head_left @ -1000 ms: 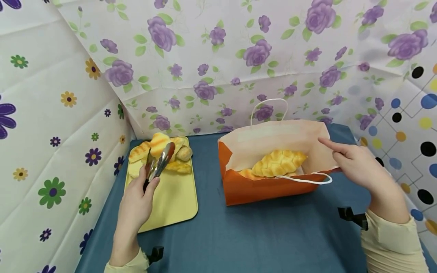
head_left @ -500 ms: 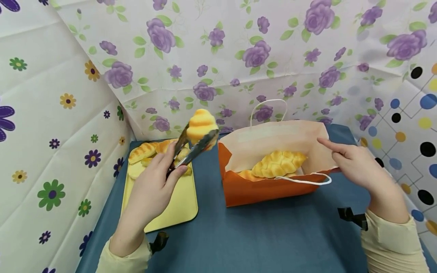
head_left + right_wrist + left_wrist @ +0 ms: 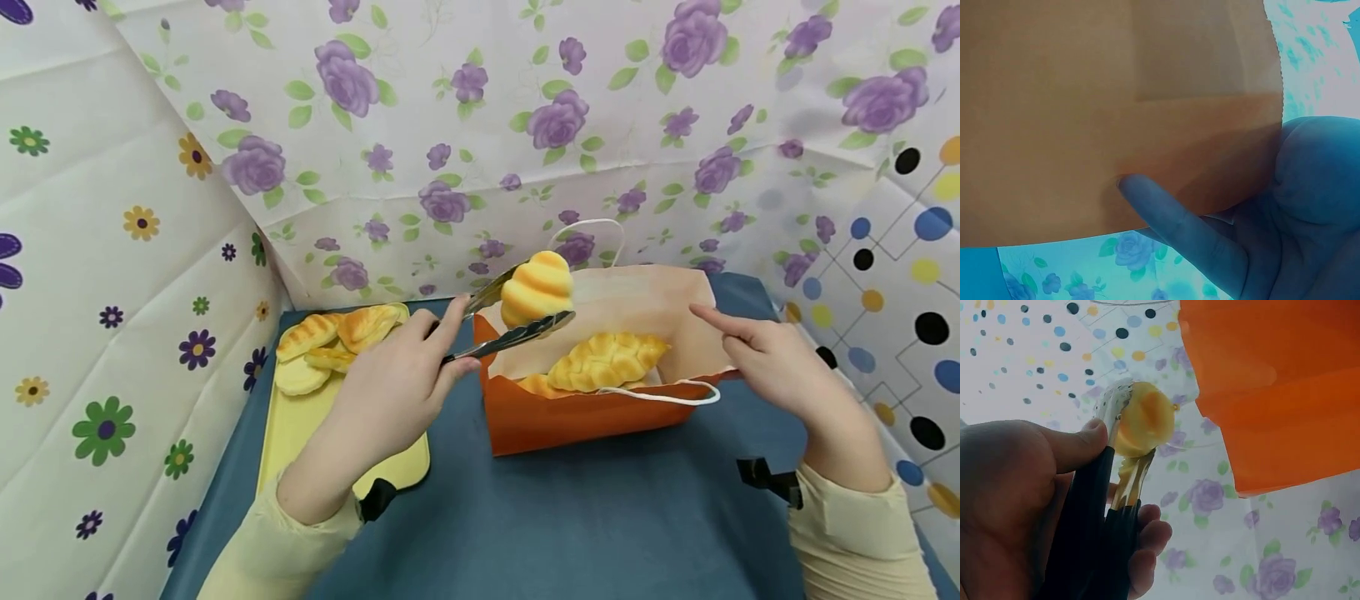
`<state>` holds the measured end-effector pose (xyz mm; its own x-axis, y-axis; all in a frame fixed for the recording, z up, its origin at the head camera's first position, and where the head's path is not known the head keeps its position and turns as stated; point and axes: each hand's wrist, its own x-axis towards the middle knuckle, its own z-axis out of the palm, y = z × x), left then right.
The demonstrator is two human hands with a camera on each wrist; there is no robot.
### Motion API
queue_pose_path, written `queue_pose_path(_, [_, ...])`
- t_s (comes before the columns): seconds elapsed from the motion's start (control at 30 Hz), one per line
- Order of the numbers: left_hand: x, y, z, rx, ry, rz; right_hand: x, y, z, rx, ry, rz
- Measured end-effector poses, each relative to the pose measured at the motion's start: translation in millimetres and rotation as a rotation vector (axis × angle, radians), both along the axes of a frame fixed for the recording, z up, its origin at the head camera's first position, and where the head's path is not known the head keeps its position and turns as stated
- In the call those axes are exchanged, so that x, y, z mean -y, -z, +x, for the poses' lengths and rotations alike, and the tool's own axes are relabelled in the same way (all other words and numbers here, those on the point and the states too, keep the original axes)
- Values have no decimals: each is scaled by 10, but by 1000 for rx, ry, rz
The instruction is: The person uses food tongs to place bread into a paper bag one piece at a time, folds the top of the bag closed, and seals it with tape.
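My left hand (image 3: 390, 392) grips a pair of tongs (image 3: 517, 335) by their dark handles. Between the metal ends is a ridged yellow bread roll (image 3: 538, 290), held up over the left end of the orange paper bag (image 3: 585, 421). In the left wrist view, the thumb lies along one arm of the tongs (image 3: 1088, 506) and the fingers curl round the other. My right hand (image 3: 780, 367) holds the bag's right side at the rim, index finger stretched out over the paper. A braided loaf (image 3: 611, 362) lies inside the open bag, with another bread piece partly hidden beneath it.
A yellow tray (image 3: 408, 467) at the left carries several bread pieces (image 3: 307, 337) toward its back, partly covered by my left arm. White cord handles (image 3: 675, 397) stand on the bag. Flowered cloth walls (image 3: 442, 200) enclose the blue table (image 3: 570, 533).
The tongs picked the ridged roll up off the tray. My left hand carried it up and rightward to the bag. The right hand stayed at the bag's side.
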<state>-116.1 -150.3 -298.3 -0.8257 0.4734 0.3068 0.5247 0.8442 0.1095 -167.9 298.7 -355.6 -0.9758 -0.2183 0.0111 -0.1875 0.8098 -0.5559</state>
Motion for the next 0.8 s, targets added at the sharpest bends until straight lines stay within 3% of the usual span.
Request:
queue_pose_path(0.1, [-86, -32, -77, -81, 31, -95, 4, 3, 3, -9, -1, 0])
queue_pose_path(0.23, [-225, -72, -162, -238, 65, -231, 7, 0, -4, -12, -1, 4])
queue_pose_path(0.4, [-377, -117, -293, -360, 49, -408, 3, 6, -9, -10, 3, 16])
queue_pose_path(0.57, [-511, -126, -382, -311, 52, -616, -1, 16, -9, -10, 3, 10])
queue_pose_path(0.67, [-602, -113, -387, -214, 37, -711, 2, 15, 3, -12, 5, 7])
queue_pose_path(0.8, [-723, -115, -363, -78, -47, -807, 5, 15, 18, -17, 7, 1])
